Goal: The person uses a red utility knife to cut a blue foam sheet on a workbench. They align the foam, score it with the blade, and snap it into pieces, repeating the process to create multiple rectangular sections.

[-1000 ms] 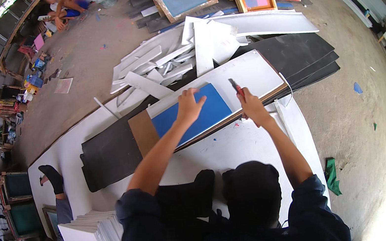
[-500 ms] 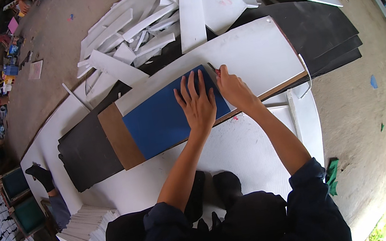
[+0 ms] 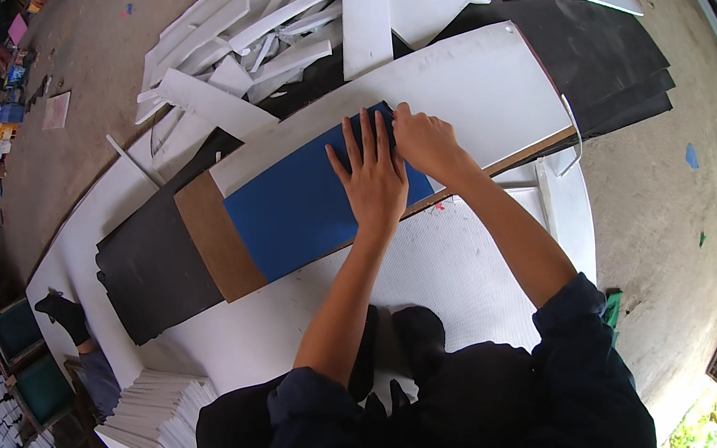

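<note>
A blue rectangular board (image 3: 286, 202) lies on a long white sheet (image 3: 485, 75), with a brown board (image 3: 217, 236) showing at its left end. My left hand (image 3: 372, 180) presses flat on the blue board, fingers spread. Just beside it, at the board's right end, my right hand (image 3: 428, 144) is closed around a small utility knife, mostly hidden by the fingers. Its dark tip showed against the white sheet a moment earlier.
Black sheets (image 3: 590, 64) stick out beyond the white sheet on the right. White offcuts (image 3: 283, 27) pile up at the far side. A stack of white boards (image 3: 161, 420) stands near left. Another person's foot (image 3: 65, 319) rests at the left edge.
My right hand has drawn in against the blue board's right edge and up toward its far corner. My left hand has shifted slightly right and away, still flat.
</note>
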Tool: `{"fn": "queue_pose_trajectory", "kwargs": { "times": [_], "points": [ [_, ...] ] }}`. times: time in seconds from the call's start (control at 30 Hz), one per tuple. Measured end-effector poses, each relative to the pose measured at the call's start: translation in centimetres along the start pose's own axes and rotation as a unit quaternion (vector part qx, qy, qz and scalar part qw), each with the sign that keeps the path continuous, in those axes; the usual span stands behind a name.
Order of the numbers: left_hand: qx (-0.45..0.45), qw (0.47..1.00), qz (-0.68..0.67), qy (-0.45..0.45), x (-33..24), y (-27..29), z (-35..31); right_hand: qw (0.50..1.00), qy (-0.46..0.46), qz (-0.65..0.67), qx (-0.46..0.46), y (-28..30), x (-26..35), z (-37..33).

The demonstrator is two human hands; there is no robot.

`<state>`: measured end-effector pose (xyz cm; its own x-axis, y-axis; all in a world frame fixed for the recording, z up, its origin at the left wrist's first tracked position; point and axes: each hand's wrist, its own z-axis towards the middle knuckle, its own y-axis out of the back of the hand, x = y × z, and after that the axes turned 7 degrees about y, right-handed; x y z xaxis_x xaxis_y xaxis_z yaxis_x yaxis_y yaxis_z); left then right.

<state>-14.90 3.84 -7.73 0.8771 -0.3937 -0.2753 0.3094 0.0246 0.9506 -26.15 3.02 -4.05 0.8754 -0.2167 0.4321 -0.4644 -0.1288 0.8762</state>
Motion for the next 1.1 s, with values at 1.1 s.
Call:
{"fn": "queue_pose_trajectory", "kwargs": {
  "times": [1.1],
  "points": [
    [-0.072, 0.997, 0.007, -0.01, 0.2, -1.2, -0.4, 0.996, -0.064, -0.007, 0.057, -3.2, -0.9, -13.3]
  ]
}}
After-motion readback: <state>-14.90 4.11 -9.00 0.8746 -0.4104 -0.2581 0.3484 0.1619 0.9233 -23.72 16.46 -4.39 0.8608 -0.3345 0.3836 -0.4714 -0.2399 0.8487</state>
